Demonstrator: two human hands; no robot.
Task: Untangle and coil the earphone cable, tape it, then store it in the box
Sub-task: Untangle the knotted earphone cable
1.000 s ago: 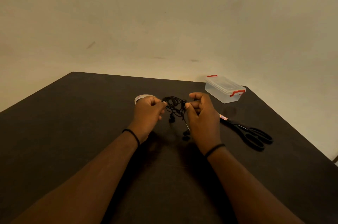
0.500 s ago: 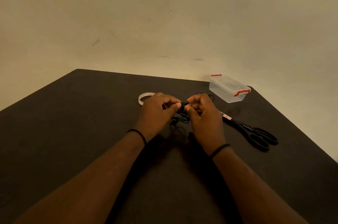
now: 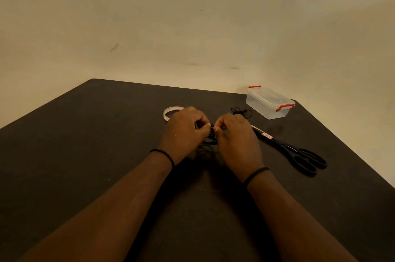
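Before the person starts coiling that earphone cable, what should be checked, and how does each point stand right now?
1. Both hands on the cable: ok. The left hand and right hand pinch the earphone cable between them.
2. Cable untangled: not ok. It is bunched in loops, with more loops lying beyond the right hand.
3. Tape roll within reach: ok, just past the left hand.
4. Scissors at hand: ok, on the table to the right.
5. Box open: not ok, the lid is on.
6. Earbuds undamaged: cannot tell.
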